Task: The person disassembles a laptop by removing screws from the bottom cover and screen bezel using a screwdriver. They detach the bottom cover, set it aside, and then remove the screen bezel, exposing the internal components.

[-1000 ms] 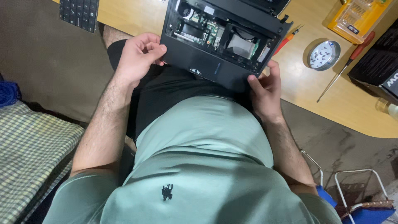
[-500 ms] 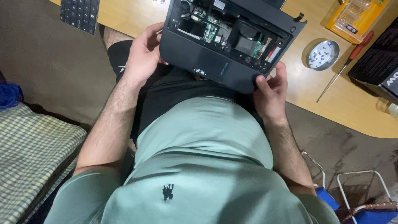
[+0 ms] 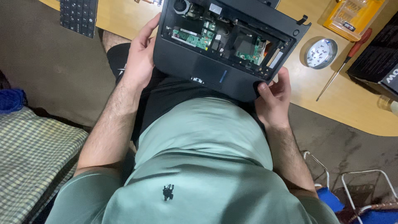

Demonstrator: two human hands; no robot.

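An opened black laptop base (image 3: 207, 70), keyboard removed and green circuit boards exposed, rests over my lap at the edge of a wooden table (image 3: 352, 99). My left hand (image 3: 141, 58) grips its left side, fingers along the edge. My right hand (image 3: 273, 97) holds the near right corner, thumb on the palm rest. I wear a pale green shirt and black shorts.
A detached black keyboard (image 3: 78, 16) lies at the table's far left. A round metal dish of small screws (image 3: 321, 53), a red-handled screwdriver (image 3: 344, 62), a yellow tool case (image 3: 354, 16) and a black box (image 3: 375, 62) sit to the right. A checked cloth (image 3: 29, 157) lies left; metal chair frame (image 3: 352, 182) lower right.
Both hands have lifted and tilted the laptop base a little nearer to me. My left hand shifted from the near corner to the left side edge.
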